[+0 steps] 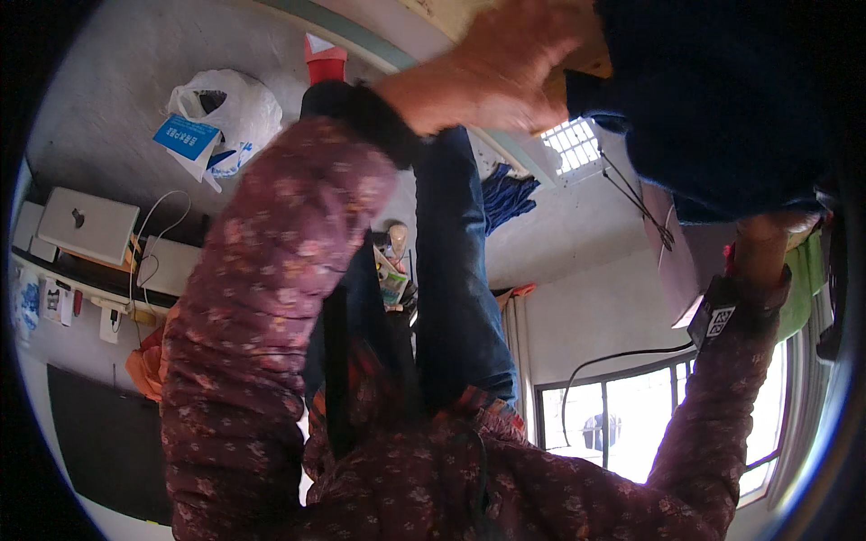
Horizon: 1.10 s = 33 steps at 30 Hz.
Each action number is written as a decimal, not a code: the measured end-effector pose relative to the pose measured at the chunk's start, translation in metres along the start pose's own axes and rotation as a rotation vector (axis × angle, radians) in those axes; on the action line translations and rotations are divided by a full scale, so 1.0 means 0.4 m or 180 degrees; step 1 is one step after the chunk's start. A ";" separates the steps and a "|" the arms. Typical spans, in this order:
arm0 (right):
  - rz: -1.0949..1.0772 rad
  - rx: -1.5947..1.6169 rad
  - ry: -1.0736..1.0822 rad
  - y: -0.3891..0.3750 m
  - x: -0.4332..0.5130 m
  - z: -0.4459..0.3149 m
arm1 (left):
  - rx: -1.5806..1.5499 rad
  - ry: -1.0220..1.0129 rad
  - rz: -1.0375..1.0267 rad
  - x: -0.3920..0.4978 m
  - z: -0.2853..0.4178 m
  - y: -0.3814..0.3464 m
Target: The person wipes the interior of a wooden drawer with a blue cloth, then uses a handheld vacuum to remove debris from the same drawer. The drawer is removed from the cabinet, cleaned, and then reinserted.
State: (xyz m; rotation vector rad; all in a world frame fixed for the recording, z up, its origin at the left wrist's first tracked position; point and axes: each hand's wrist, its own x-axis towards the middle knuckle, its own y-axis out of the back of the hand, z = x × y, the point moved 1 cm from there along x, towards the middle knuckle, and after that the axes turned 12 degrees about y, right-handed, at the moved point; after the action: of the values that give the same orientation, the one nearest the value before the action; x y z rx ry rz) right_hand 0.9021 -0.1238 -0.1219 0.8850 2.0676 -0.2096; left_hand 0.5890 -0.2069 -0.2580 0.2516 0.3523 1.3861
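Note:
My left hand (pixel 484 78) reaches across the top of the view and is blurred by motion. Its fingers are at the edge of a large dark blue cloth (pixel 710 108); whether they grip it is unclear. A small yellowish wooden surface (pixel 595 62) shows beside those fingers. At the right, my right hand (pixel 771 233) is against the lower edge of the same cloth, which hides most of its fingers. A dark wrist device (pixel 714 318) with a printed code and a cable is strapped to my right wrist.
My jeans-clad legs (pixel 460 270) are below. A white plastic bag (pixel 237 101) and red container (pixel 326 62) lie at upper left. Crumpled dark blue fabric (pixel 507 196) sits beyond my legs. Pale boxes (pixel 88 223) with cables stand left; a window (pixel 629 419) is at lower right.

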 end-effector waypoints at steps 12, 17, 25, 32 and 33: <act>-0.0850 -0.1900 0.1010 -0.206 0.246 -0.143 | -0.2793 0.1922 -0.2996 -0.291 0.335 -0.186; -0.0248 -0.2848 0.1149 -0.326 0.271 0.021 | -0.2349 0.2333 -0.3046 -0.378 0.341 -0.204; -0.0715 -0.3578 0.1351 -0.521 0.382 0.266 | -0.1519 0.2541 -0.2901 -0.398 0.275 -0.261; -0.1337 -0.2974 0.1234 -0.528 0.439 0.278 | -0.1628 0.2536 -0.2670 -0.405 0.251 -0.265; -0.1453 -0.3024 0.1138 -0.533 0.450 0.278 | -0.1691 0.2562 -0.2690 -0.403 0.248 -0.262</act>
State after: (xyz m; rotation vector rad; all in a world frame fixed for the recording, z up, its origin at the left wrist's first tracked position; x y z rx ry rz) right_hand 0.7647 -0.2370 -0.3638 -0.1463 2.2897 0.6933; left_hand 0.6995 -0.3805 -0.1909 -0.8409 0.6354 0.6314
